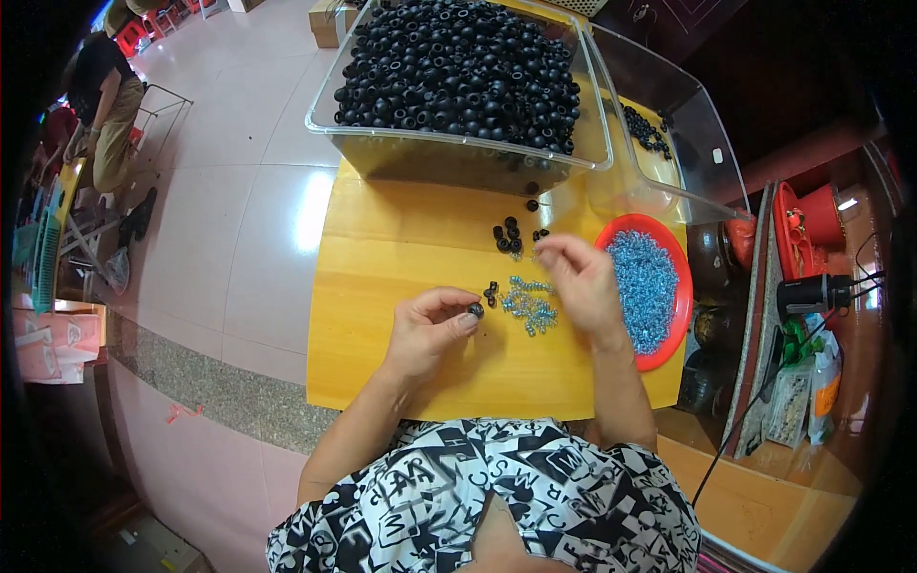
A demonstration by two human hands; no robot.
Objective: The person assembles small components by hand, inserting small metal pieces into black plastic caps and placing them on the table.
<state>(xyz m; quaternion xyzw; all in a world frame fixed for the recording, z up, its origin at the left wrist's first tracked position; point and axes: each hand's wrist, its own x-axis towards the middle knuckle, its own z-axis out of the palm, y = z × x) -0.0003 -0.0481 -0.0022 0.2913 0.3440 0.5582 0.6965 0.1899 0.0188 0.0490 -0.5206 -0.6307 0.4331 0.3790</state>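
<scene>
A small round black piece (476, 309) is pinched between the thumb and fingers of the left hand (430, 323), just above the yellow desk (382, 248). The right hand (585, 286) is held over the desk beside the red dish (684, 310), its fingers bent and its thumb brought near them; whether anything is gripped there cannot be told. Loose blue pieces (530, 312) are spread between the hands, and more black ones (506, 235) are grouped farther off, in front of the clear tub (430, 158).

The held piece is judged to be light and hard, probably plastic, with little risk of its being crushed. Its rounded side may be slippery and is likely to roll if set down loosely, so it is best taken across its widest part, with any opening kept uncovered. The blue pieces, being smaller and glossy, are probably slicker, and are best lifted singly, by opposite sides, with the fingertips.
</scene>
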